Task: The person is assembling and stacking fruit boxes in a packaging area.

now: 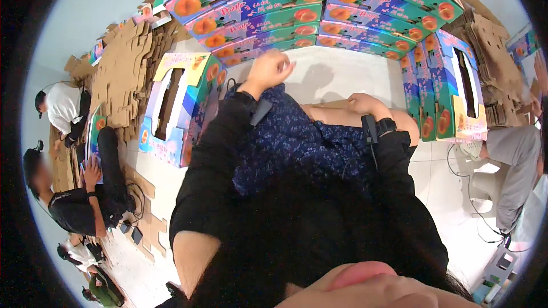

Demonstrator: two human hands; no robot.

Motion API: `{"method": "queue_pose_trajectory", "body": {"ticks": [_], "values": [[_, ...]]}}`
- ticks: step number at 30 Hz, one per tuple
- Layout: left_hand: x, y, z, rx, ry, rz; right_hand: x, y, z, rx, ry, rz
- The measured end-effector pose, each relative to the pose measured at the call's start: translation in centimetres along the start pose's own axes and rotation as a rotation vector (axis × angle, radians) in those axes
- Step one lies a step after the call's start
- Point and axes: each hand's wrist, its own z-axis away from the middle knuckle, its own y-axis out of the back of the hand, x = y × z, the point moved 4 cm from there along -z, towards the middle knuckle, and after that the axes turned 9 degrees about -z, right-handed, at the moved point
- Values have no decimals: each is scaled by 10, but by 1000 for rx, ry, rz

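My left hand [270, 71] is raised over the left side of my lap, its fingers curled in loosely; I see nothing in them. Beyond it stands a stack of fruit cartons [245, 25] printed with peaches in blue, purple and green. My right hand [367, 104] is closed beside my bare knee, with no object visible in it. A second stack of the same cartons [371, 14] adjoins the first. Both wrists carry dark strapped-on devices. A dark blue patterned skirt [297, 137] covers my lap.
Upright cartons stand at my left [174, 105] and right [451, 88]. Flattened cardboard [120, 74] is piled at far left, and more cardboard [485, 63] at far right. A person in black [80, 211] sits at left. A cable [471, 194] trails on the right.
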Motion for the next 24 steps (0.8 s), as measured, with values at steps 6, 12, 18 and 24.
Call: {"method": "queue_pose_trajectory", "body": {"ticks": [6,12,18,24], "values": [[-44,-68,9,-613,60,33,0,-2,1,90,20,59],[-55,-63,17,-478,153,-42,-3,1,7,92,22,24],[-33,-12,40,-160,106,316,11,-5,-4,82,29,105],[-61,29,117,336,254,409,7,-5,-1,96,2,43]]}}
